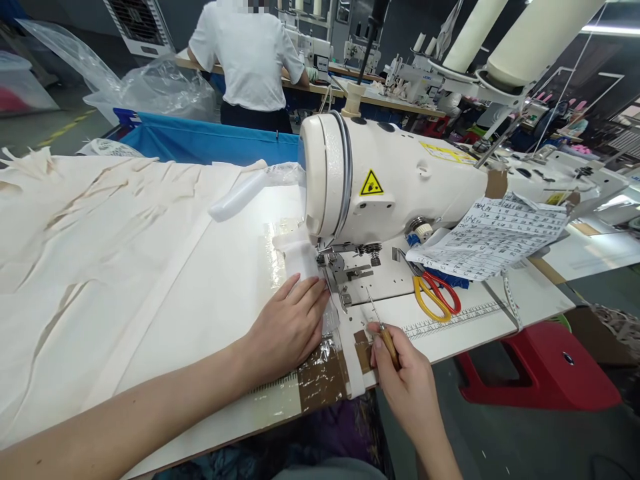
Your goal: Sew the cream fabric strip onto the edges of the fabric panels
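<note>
Firstly, at the far left of both hands, a broad layer of white cloth (90, 233) is spread over the bench (543, 305), and its loose edges are seen beyond the left forearm. Well ahead of the left hand, a blue fabric bin (200, 137) is placed behind the bench, and a person in a white shirt (255, 60) is seen from the back. Nearer, ahead and to the left of the left hand, a whitish roll (239, 197) is laid.

The left hand (290, 323) is laid flat, with its fingers close together, on a small white piece (299, 257), which is extended ahead of the fingertips, beside the needle area of the sewing machine (400, 173). Between the two hands, a white strip (353, 363) is laid down to the front edge, over brown tape (323, 377).

By the right hand (403, 363), a pointed tool (390, 347) is held at its wooden handle, and its thin metal tip is directed forward; whether anything is touched by it cannot be told. Ahead and to the right of this hand, scissors (447, 291) with red and yellow handles are placed, and a written sheet (495, 233) is hung beyond them. Farther right, below the bench, a red stool (545, 373) is seen.
</note>
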Demonstrator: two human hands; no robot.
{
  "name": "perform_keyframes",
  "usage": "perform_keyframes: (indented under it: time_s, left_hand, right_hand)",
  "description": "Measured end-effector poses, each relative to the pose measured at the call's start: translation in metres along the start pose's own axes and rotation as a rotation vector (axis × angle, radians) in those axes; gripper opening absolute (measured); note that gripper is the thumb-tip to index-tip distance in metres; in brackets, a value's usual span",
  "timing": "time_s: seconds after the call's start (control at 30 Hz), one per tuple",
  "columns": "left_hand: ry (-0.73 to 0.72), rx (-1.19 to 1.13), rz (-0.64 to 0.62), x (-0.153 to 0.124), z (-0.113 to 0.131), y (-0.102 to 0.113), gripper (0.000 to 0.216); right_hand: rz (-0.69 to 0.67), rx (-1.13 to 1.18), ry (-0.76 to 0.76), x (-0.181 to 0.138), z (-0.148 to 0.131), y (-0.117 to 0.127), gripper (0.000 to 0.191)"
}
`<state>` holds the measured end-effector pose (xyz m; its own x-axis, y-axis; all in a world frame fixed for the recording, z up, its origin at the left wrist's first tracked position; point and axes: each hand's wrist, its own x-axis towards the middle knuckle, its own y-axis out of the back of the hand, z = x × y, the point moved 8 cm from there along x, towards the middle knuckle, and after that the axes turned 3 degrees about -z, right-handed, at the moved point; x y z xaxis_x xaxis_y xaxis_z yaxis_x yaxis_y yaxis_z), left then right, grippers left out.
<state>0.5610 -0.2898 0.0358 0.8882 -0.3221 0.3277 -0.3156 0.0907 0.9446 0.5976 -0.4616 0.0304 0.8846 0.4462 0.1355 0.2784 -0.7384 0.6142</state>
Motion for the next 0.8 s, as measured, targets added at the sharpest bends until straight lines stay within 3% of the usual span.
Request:
perform_keyframes:
  time_s: [0.53,0.7,0.8]
  left_hand:
    - [-0.017,-0.015,-0.014,0.0,0.002,0.002,0.044]
    - [-0.013,0.008,-0.021,0.001,0.001,0.001,0.046]
    - [-0.006,0.017,-0.026,0.002,-0.001,0.0,0.046]
  right_hand:
    - [-0.02,-0.005,0.01,-0.002,0.003,-0.003,0.03]
    - [0.054,0.001,-0.052,-0.011,0.006,-0.001,0.038]
    - [0.095,0.005,-0.001,-0.012,0.001,0.0,0.039]
